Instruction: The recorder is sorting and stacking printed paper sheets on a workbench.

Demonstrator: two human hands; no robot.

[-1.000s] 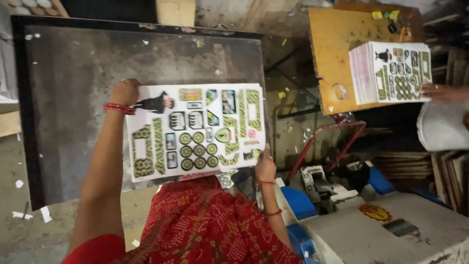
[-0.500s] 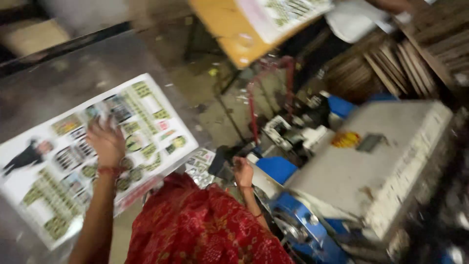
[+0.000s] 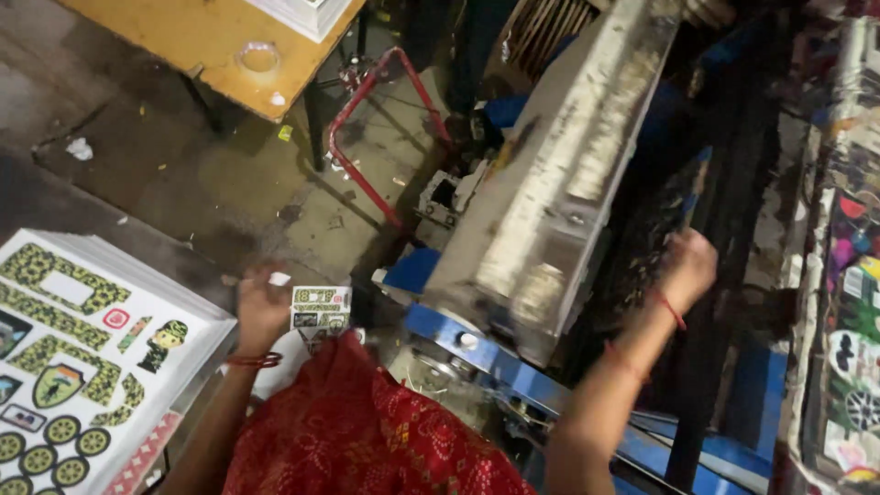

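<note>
A thick stack of printed sheets [image 3: 82,357] with camouflage shapes, wheels and small figures lies at the lower left. My left hand [image 3: 261,310] hovers just off its right corner with curled fingers, next to a small printed scrap [image 3: 321,309]. A bit of white shows at the fingertips; whether the hand holds it is unclear. My right hand [image 3: 687,266] is stretched out to the right and looks closed on the edge of a dark speckled panel [image 3: 665,215] beside the grey machine [image 3: 550,192]. The hand is blurred.
A yellow table [image 3: 192,41] stands at the top left with a red metal frame [image 3: 380,110] beside it. Blue machine parts [image 3: 486,353] sit below the grey body. Colourful printed sheets [image 3: 848,302] line the right edge. My red garment [image 3: 357,431] fills the bottom.
The view has swung right toward the machine. My left hand has come off the top sheet to the stack's corner. My right hand has reached far right to the dark panel.
</note>
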